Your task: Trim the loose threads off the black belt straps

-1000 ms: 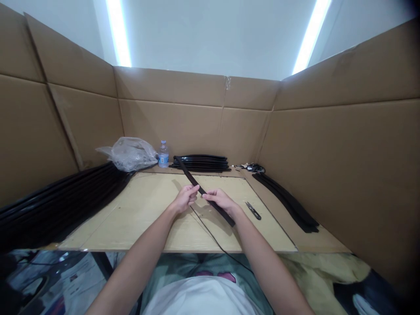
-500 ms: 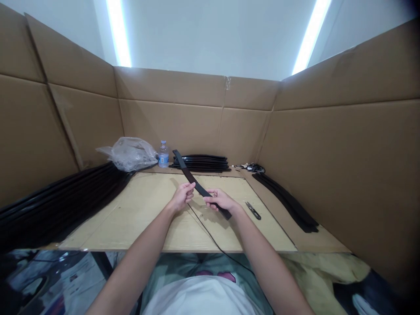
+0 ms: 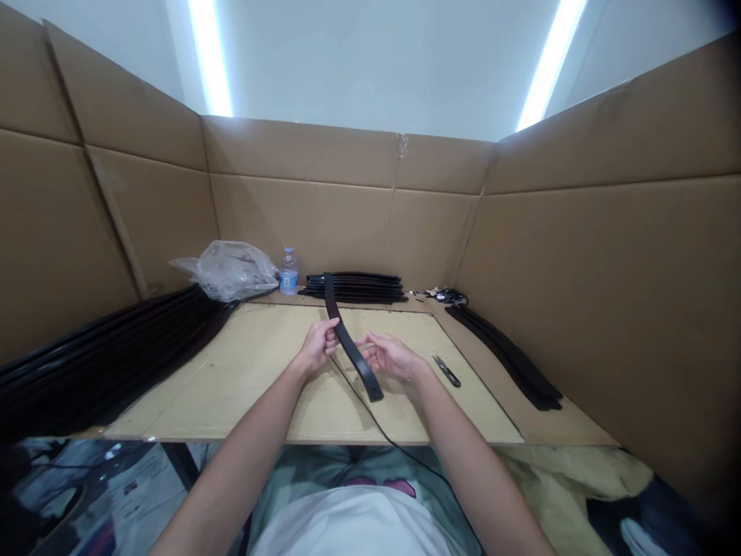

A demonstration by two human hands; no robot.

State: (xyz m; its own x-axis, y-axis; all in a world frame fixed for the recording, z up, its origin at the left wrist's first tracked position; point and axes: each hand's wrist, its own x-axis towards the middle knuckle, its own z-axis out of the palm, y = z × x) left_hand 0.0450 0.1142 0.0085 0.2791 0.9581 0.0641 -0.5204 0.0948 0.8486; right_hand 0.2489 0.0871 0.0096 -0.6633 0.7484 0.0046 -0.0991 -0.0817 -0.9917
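Long glossy black strips [image 3: 109,351] lie stacked along the left edge of the frame on a pale plywood tabletop [image 3: 255,363], beside a crumpled clear plastic bag [image 3: 227,270] and a small clear water bottle [image 3: 288,272]. At centre, the left hand [image 3: 317,349] pinches a flat, smooth, slightly curved black strip [image 3: 352,346], fingers closed on it, wrist straight. The strip runs from upper centre down to its squared end. The right hand [image 3: 389,355] is just beside it with fingers loosely spread; whether they touch it cannot be told. Small black snips [image 3: 446,371] lie right of centre, matte black strips [image 3: 502,357] farther right.
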